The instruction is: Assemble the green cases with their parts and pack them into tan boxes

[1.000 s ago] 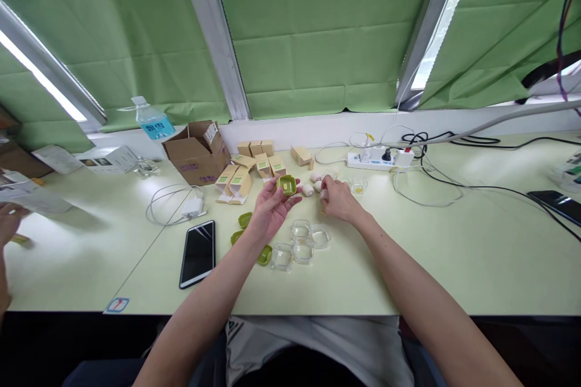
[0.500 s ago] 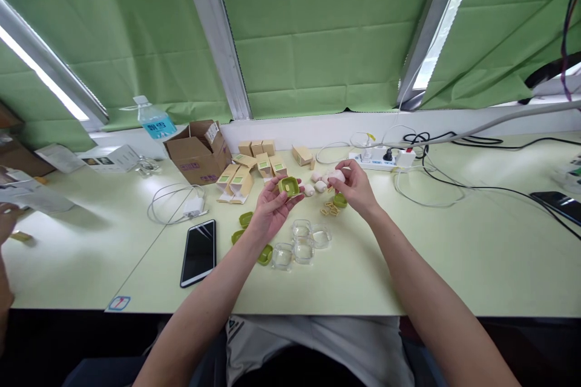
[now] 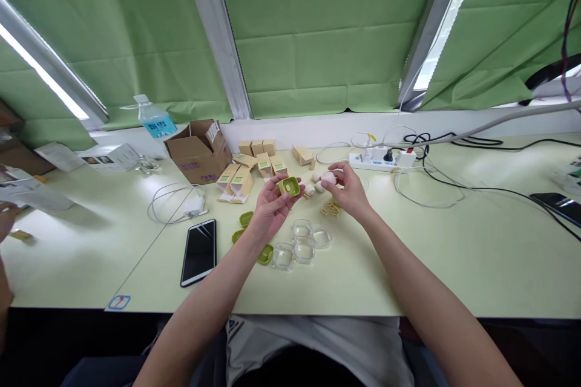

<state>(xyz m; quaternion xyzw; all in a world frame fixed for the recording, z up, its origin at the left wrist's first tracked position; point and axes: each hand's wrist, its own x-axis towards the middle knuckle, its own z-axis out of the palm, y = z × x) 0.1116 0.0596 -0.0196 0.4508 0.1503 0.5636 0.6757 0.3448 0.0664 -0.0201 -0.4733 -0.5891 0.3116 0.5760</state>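
Observation:
My left hand (image 3: 272, 204) grips a small square green tray (image 3: 290, 186) by its edge, its hollow facing up. To the right, my right hand (image 3: 347, 189) pinches a whitish, rounded piece (image 3: 328, 178) between thumb and fingers. Several similar pale pieces (image 3: 309, 191) lie on the table between the two hands. Below my right hand sits a small pile of yellowish rings (image 3: 330, 209). Several clear plastic cups (image 3: 304, 249) stand grouped nearer to me. Other green trays (image 3: 265, 254) are partly covered by my left forearm.
Several small cardboard boxes (image 3: 241, 182) and a larger open carton (image 3: 200, 154) stand at the back. A phone (image 3: 198, 252) lies left of my forearm. Cables and a power strip (image 3: 381, 159) run along the back right. Another person's hand (image 3: 6, 217) shows at the far left.
My right hand has moved left, bringing the whitish piece closer to the green tray. My left hand has barely moved.

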